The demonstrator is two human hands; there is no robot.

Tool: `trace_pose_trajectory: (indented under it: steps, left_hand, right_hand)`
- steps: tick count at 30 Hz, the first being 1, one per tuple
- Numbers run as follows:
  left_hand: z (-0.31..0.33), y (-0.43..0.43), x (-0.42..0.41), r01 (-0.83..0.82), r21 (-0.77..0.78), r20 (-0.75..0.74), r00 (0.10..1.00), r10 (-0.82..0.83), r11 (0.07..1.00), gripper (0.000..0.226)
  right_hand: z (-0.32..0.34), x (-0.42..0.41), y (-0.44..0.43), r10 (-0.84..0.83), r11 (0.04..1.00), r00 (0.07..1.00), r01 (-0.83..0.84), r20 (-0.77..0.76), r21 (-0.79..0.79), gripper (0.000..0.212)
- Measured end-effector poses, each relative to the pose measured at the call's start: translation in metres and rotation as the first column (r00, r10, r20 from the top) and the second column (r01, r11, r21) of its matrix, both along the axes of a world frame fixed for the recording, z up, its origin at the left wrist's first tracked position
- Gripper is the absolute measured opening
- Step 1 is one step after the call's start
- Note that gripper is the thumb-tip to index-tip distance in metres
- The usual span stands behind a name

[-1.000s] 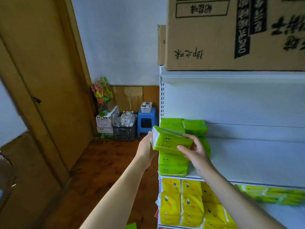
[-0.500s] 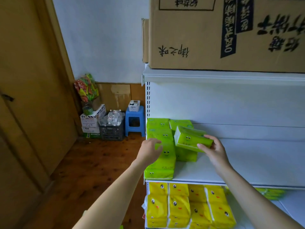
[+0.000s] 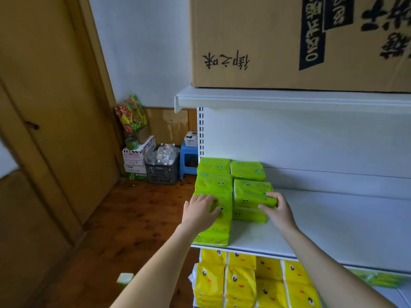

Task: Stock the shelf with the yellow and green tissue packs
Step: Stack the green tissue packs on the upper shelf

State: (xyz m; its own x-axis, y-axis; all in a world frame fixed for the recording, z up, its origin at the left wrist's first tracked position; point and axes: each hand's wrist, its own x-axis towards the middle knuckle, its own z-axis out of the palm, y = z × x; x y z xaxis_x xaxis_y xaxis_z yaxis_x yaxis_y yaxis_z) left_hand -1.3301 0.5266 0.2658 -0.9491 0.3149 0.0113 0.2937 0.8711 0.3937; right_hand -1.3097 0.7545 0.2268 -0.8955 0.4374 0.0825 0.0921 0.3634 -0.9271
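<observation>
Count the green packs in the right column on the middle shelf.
3: back pack, top pack gripped by the right hand, bottom pack beneath it. More may be hidden under the back pack.

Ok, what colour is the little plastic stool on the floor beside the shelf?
Blue. The small plastic stool shows best in the head view.

Blue plastic stool (image 3: pixel 189 162) stands on wooden floor (image 3: pixel 133 218) at the wall. A small white box (image 3: pixel 190 138) sits on top of it. Dark crate of bottles (image 3: pixel 163 172) is just beside its left. Further left are stacked white cartons (image 3: pixel 136 157), with colourful packets (image 3: pixel 131 114) above them. Wooden door (image 3: pixel 55 107) is far left. Printed cardboard carton (image 3: pixel 278 41) is high to its right.
</observation>
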Motion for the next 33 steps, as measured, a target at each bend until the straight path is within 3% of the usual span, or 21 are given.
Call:
trace_pose_trajectory:
  steps: [8, 18, 22, 24, 28, 33]
  left_hand:
    - [-0.018, -0.004, 0.003, 0.008, -0.004, -0.146, 0.989, -0.009, 1.000, 0.041]
    - [-0.026, -0.001, 0.005, -0.002, -0.070, -0.180, 0.984, -0.011, 0.998, 0.044]
    - [-0.028, 0.001, 0.013, -0.005, -0.106, -0.233, 0.972, -0.020, 0.994, 0.079]
    - [-0.028, 0.002, 0.015, -0.014, -0.122, -0.246, 0.969, -0.016, 0.992, 0.085]
    - [-0.024, 0.002, 0.011, -0.020, -0.138, -0.184, 0.983, -0.006, 0.990, 0.050]
    - [-0.014, -0.004, 0.006, -0.082, -0.080, -0.267, 0.962, 0.058, 0.993, 0.050]
  right_hand:
    - [0.000, -0.018, -0.003, -0.006, 0.998, 0.999, 0.004, 0.033, 0.065, 0.041]
    - [0.006, -0.019, -0.009, 0.014, 0.988, 0.996, -0.027, 0.086, 0.154, 0.045]
    - [0.011, -0.006, -0.008, 0.106, 0.964, 0.993, -0.116, 0.053, 0.240, 0.061]
    - [0.018, 0.002, -0.008, 0.142, 0.944, 0.990, -0.139, 0.012, 0.301, 0.061]
    - [0.035, 0.005, -0.007, 0.211, 0.881, 0.974, -0.150, -0.088, 0.448, 0.054]
    - [0.050, 0.001, -0.026, 0.361, 0.791, 0.931, -0.276, -0.052, 0.546, 0.056]
